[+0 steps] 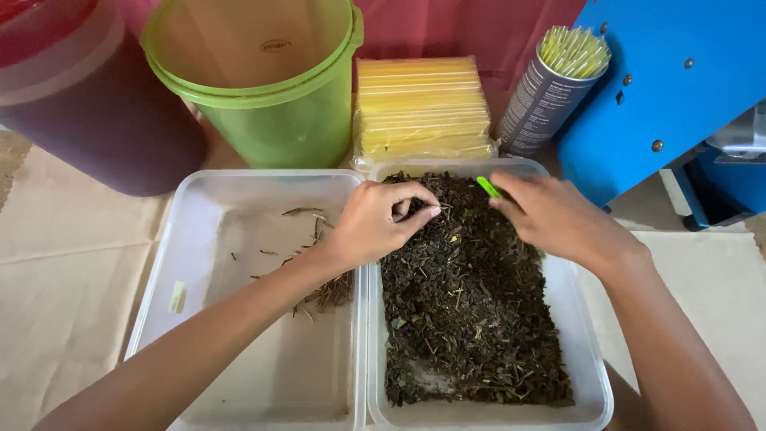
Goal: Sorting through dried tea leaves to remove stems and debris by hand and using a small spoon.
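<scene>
Left hand (375, 223) fingers (423, 214) pinch twig above dried leaves (471, 311); right hand (554, 219) grips green tweezers (487, 187).

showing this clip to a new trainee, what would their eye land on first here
Most likely the clear tray at centre right, filled with dark dried leaf bits, where both hands meet. The left hand pinches something small at the top of that tray, and the right hand holds a small green tool beside it. Next, the left tray, holding only a few loose twigs, and the big green bucket behind it.
</scene>
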